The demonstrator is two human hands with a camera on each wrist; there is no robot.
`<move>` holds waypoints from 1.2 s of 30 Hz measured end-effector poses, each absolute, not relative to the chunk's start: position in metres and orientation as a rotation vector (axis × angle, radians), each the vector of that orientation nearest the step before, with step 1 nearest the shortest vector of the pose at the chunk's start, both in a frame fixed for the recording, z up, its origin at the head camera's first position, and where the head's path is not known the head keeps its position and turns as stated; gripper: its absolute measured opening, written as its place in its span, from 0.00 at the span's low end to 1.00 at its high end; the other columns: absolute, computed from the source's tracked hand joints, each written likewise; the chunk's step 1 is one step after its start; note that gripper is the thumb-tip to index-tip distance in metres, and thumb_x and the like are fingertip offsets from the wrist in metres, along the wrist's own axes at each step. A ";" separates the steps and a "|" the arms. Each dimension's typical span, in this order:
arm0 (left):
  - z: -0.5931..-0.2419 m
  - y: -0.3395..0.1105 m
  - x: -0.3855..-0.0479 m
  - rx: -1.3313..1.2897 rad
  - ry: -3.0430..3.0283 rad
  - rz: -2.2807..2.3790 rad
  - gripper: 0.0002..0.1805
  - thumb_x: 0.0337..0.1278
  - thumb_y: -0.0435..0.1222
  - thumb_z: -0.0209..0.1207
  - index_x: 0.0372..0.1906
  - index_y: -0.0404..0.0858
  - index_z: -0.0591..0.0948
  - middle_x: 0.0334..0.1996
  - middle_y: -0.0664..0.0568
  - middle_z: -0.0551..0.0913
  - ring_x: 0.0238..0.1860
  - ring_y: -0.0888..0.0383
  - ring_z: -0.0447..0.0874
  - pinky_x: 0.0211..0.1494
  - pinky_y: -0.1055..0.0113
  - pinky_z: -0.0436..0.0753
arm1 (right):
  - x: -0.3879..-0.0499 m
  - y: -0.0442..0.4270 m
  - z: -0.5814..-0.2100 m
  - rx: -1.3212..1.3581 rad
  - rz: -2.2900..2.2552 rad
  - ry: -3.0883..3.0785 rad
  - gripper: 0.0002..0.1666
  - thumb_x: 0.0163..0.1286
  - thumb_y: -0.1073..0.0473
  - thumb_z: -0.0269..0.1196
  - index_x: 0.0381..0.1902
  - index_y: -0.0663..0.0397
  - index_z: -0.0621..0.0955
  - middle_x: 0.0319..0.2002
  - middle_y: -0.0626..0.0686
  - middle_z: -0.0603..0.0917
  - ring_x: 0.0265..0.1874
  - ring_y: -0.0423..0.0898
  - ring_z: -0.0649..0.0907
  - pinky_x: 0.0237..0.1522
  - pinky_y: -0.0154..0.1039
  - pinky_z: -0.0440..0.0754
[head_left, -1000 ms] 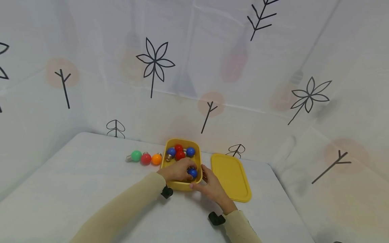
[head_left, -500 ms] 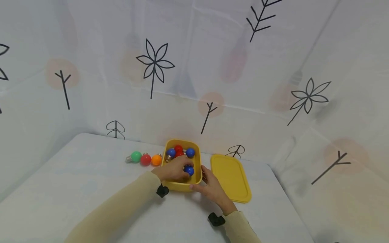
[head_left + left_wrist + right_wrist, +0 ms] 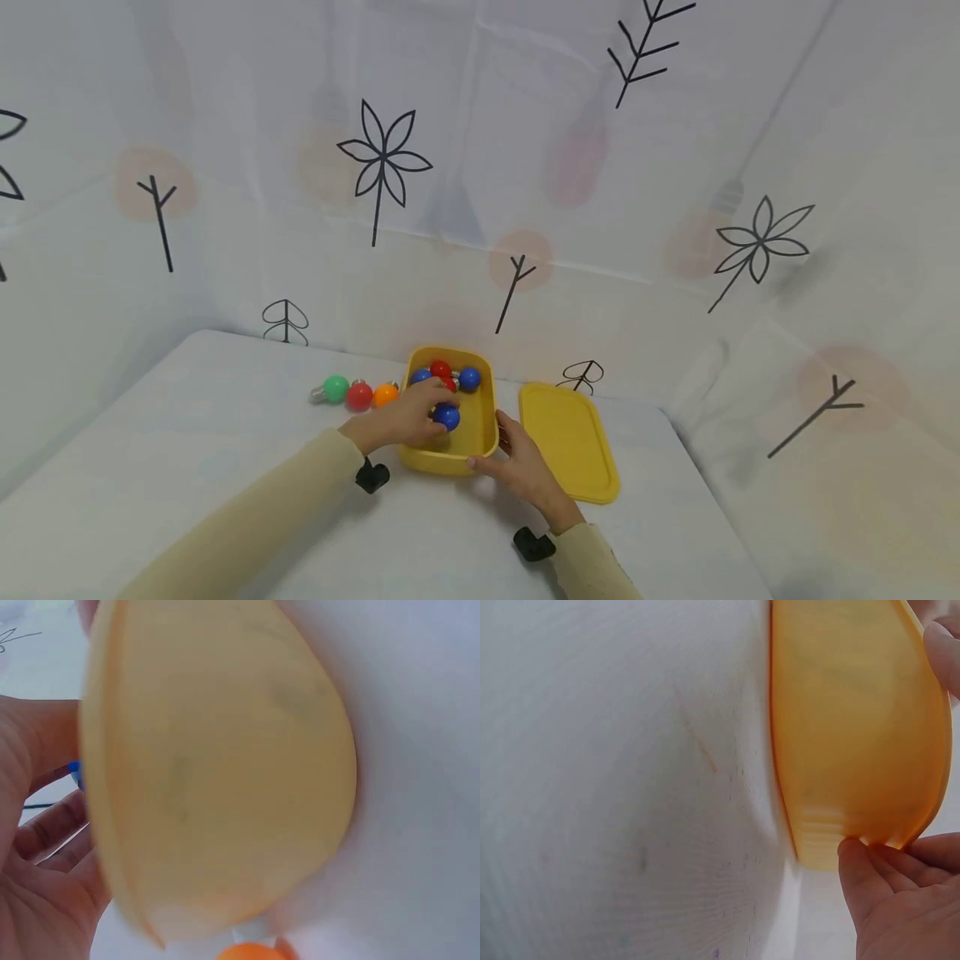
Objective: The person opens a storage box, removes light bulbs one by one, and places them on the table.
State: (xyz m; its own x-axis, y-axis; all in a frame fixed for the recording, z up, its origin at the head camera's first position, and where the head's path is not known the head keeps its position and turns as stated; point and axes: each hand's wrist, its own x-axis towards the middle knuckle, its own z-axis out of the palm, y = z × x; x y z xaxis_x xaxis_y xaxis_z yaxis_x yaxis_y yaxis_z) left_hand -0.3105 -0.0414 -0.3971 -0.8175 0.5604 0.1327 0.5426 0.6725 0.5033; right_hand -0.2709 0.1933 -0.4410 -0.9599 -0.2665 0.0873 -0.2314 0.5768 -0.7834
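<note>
A yellow plastic box [image 3: 438,463] stands on the white table in the head view. My left hand [image 3: 401,415] reaches over its left side and pinches a blue light bulb [image 3: 448,417] above the box's floor. Only a sliver of that blue bulb [image 3: 77,774] shows behind the box wall [image 3: 225,772] in the left wrist view. With thumb at the front rim and fingers on the right side, my right hand [image 3: 527,468] grips the box's near right corner. More bulbs lie at the box's far end: red bulbs [image 3: 440,369] and blue bulbs [image 3: 469,378], partly hidden by my left hand.
Left of the box, a green bulb [image 3: 336,388], a red bulb [image 3: 359,396] and an orange bulb [image 3: 386,393] lie in a row. A flat yellow lid [image 3: 570,442] lies to the right. A patterned white cloth [image 3: 450,167] hangs behind the table.
My left hand has moved left across the box, carrying the blue bulb from the right side toward the left. My right hand stays at the box's corner.
</note>
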 end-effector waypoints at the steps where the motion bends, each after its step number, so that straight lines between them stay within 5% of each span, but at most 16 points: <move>1: -0.396 -0.045 -0.309 0.944 2.849 0.848 0.21 0.56 0.38 0.66 0.55 0.46 0.79 0.51 0.54 0.73 0.51 0.56 0.72 0.56 0.59 0.78 | -0.271 0.193 -0.441 -0.442 -1.359 2.755 0.63 0.50 0.35 0.71 0.74 0.55 0.54 0.71 0.53 0.61 0.67 0.51 0.66 0.65 0.49 0.66; 8: -0.393 -0.066 -0.304 1.015 2.897 0.849 0.19 0.55 0.38 0.66 0.54 0.45 0.80 0.45 0.56 0.72 0.46 0.58 0.72 0.52 0.65 0.78 | -0.270 0.195 -0.442 -0.422 -1.353 2.770 0.64 0.49 0.34 0.71 0.74 0.55 0.54 0.71 0.54 0.61 0.67 0.51 0.67 0.65 0.49 0.66; 24: -0.388 -0.127 -0.293 1.008 2.998 1.000 0.20 0.52 0.35 0.68 0.52 0.40 0.80 0.45 0.55 0.76 0.46 0.57 0.75 0.54 0.58 0.79 | -0.274 0.194 -0.445 -0.463 -1.415 2.747 0.64 0.50 0.37 0.72 0.73 0.60 0.54 0.71 0.59 0.61 0.66 0.54 0.68 0.65 0.50 0.65; 36: -0.394 -0.172 -0.292 0.763 3.034 0.977 0.21 0.53 0.35 0.67 0.54 0.43 0.80 0.47 0.53 0.75 0.49 0.55 0.74 0.55 0.55 0.79 | -0.275 0.195 -0.445 -0.465 -1.400 2.749 0.64 0.50 0.37 0.72 0.73 0.59 0.54 0.71 0.58 0.61 0.66 0.54 0.67 0.65 0.50 0.65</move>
State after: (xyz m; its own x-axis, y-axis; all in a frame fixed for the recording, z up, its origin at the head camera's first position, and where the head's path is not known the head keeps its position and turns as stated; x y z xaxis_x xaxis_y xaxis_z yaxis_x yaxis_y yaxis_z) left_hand -0.2922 -0.1722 -0.3939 -0.8830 0.3885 0.2633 0.4691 0.7153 0.5179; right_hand -0.2746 0.1948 -0.4449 -0.9554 -0.2719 0.1148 -0.2528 0.5529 -0.7940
